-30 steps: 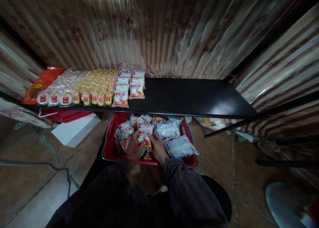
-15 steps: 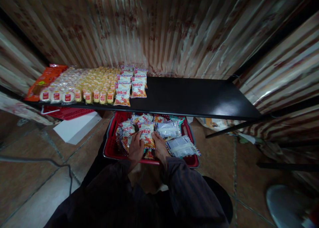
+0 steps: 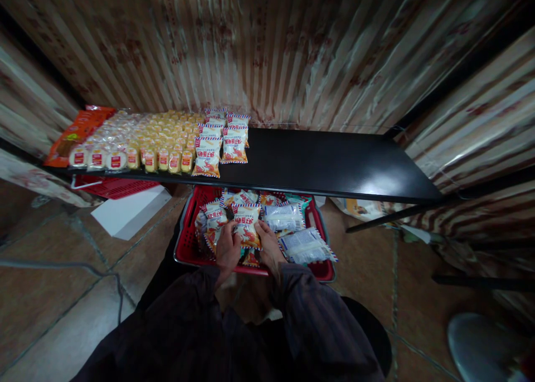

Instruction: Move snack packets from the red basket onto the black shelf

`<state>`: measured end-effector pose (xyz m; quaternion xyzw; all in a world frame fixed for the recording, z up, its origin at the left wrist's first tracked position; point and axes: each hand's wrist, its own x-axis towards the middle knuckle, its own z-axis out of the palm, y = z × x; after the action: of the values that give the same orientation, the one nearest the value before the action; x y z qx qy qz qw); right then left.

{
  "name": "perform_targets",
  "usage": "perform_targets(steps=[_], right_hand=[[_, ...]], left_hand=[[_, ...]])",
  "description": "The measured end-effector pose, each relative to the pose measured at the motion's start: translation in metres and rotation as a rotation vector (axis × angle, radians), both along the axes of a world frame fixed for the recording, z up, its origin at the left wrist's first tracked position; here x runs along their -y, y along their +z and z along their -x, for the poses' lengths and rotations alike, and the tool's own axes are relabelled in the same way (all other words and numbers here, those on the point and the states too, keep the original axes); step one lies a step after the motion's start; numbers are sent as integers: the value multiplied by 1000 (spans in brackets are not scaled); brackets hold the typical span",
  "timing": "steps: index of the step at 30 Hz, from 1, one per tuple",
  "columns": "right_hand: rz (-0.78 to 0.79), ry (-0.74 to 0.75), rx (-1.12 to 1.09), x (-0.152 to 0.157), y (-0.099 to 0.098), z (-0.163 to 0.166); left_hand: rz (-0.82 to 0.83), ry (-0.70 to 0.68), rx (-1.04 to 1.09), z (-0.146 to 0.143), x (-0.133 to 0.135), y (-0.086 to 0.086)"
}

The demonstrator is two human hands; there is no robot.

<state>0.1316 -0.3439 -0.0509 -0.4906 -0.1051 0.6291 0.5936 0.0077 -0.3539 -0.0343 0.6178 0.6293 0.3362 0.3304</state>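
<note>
Far left on the black shelf: orange packets, clipped at the shelf corner, number impossible to tell. Then yellow cakes in clear wrap, row on row, far too many and too blurred at the back for a count. Hard against them, striped bags in two columns, about six, the rear ones overlapping and hard to separate. Right of those, bare black shelf all the way to its far end, plenty of open room.

Under the shelf's left part, a second red basket, mostly hidden by the front edge, and one white box on the tiled floor.

Down in the middle now: red basket on the floor, its back tucked beneath the shelf edge. Left hand and right hand both in it, fingers clenched on the two side edges of one snack bag, raised just above the pile. More bags beneath, partly covered by the hands, not countable. Two pale packets just right of the right hand.

Bottom right, a grey round object, cut off by the frame.
</note>
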Motion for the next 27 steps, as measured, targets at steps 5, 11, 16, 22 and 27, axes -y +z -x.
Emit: perform_targets(steps=[5, 11, 16, 22, 27], right_hand=[[15, -20, -49, -1, 1, -1], [2, -47, -38, -1, -2, 0], [-36, -37, 29, -1, -2, 0], [-116, 13, 107, 1, 1, 2], [-141, 85, 129, 3, 0, 1]], left_hand=[[48, 50, -80, -2, -3, 0], [97, 55, -47, -2, -6, -2], [232, 45, 112, -3, -3, 1], [345, 34, 226, -4, -5, 9], [347, 49, 426, -5, -10, 7]])
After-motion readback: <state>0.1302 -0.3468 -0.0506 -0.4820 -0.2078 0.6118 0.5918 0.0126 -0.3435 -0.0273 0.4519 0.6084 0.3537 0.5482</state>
